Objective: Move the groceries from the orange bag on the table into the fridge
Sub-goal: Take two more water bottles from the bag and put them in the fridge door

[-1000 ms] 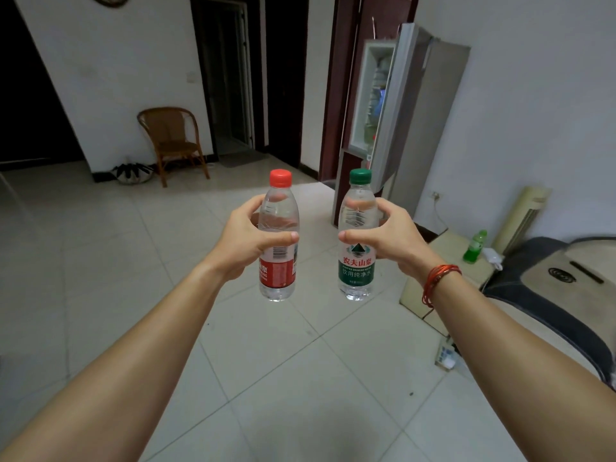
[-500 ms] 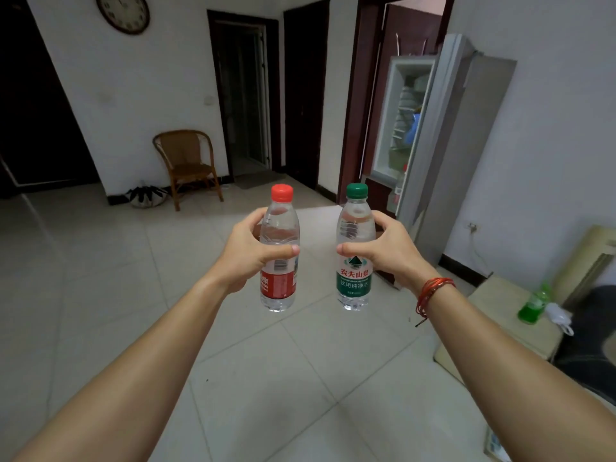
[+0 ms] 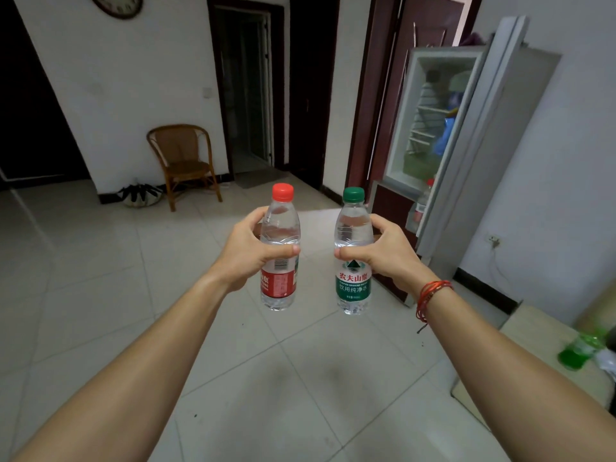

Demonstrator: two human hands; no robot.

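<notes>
My left hand grips a clear water bottle with a red cap and red label, held upright at arm's length. My right hand grips a second water bottle with a green cap and green label, also upright. The two bottles are side by side and apart. Ahead on the right stands the fridge with its upper door swung open, showing shelves with some items inside. The orange bag and the table are out of view.
A wicker chair stands against the far wall, left of a dark doorway. A low cream table at the right edge carries a green bottle. Pale floor tiles stretch between me and the fridge.
The fridge has grown larger and shifted toward the centre of view as I moved closer. Both hands keep the same hold on their bottles.
</notes>
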